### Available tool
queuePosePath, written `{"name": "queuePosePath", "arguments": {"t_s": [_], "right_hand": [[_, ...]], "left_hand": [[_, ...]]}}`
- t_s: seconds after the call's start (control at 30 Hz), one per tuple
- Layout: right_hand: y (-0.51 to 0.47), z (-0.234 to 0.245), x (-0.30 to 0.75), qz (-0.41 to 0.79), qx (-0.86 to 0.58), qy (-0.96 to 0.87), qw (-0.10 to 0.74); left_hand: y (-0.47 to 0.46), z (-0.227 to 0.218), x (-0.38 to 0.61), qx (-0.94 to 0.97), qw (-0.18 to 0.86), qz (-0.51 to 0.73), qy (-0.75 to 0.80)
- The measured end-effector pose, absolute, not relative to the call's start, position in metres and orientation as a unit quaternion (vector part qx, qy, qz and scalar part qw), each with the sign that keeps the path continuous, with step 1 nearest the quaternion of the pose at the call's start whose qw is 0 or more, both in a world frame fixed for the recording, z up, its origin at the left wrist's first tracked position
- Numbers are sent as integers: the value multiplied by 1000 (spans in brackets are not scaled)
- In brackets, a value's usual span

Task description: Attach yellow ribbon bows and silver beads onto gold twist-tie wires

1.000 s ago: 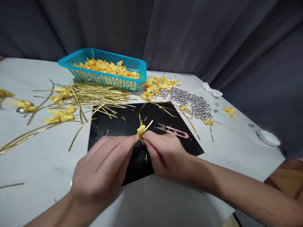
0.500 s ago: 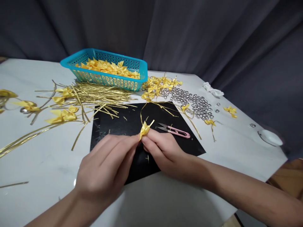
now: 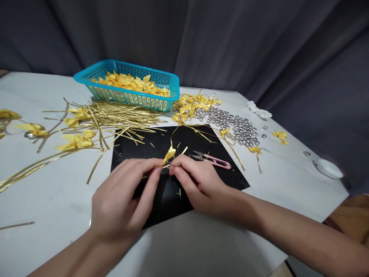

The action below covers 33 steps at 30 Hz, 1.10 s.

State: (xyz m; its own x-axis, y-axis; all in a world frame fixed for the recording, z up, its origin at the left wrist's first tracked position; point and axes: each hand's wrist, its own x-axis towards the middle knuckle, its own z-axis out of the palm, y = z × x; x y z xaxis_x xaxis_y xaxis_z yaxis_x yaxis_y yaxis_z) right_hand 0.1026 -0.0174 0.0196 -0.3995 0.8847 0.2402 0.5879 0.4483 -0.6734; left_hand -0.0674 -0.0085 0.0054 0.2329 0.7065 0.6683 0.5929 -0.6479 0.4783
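Observation:
My left hand (image 3: 123,196) pinches a small yellow ribbon bow (image 3: 170,154) between thumb and index finger, over the black mat (image 3: 164,209). A thin gold cord (image 3: 173,134) curves up from the bow toward the heap behind. Close beside it, thumb and index finger of my right hand (image 3: 198,179) are pressed together; what lies between them is hidden. A gold strip (image 3: 185,150) shows on both sides of the right fingertips, passing behind them. Pink-handled thread snips (image 3: 217,161) lie on the mat just beyond my right hand.
A blue basket (image 3: 127,94) of yellow bows stands at the back. Gold ties (image 3: 123,115) lie before it. Finished-looking bows (image 3: 196,102) and silver bells (image 3: 239,127) spread to the right. More bows (image 3: 76,140) lie left. A white oval object (image 3: 328,168) sits near the right edge.
My left hand has drawn slightly left and down with the bow, turning it. The fingertips of my two hands, which met at the bow, are now a little apart.

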Motion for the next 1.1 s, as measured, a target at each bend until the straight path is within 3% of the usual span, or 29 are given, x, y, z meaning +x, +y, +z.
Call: {"name": "queuePosePath", "arguments": {"t_s": [0.2,0.37,1.1], "right_hand": [[-20,16,99,223,-432,-802,346],[-24,16,97,217,-430,-792,375],[-31,12,89,287,-466,-739,392]], "left_hand": [[-6,5,-76,846,25,411,339],[-14,3,-71,817,-24,456,353],[-13,5,-71,896,-102,338,268]]}}
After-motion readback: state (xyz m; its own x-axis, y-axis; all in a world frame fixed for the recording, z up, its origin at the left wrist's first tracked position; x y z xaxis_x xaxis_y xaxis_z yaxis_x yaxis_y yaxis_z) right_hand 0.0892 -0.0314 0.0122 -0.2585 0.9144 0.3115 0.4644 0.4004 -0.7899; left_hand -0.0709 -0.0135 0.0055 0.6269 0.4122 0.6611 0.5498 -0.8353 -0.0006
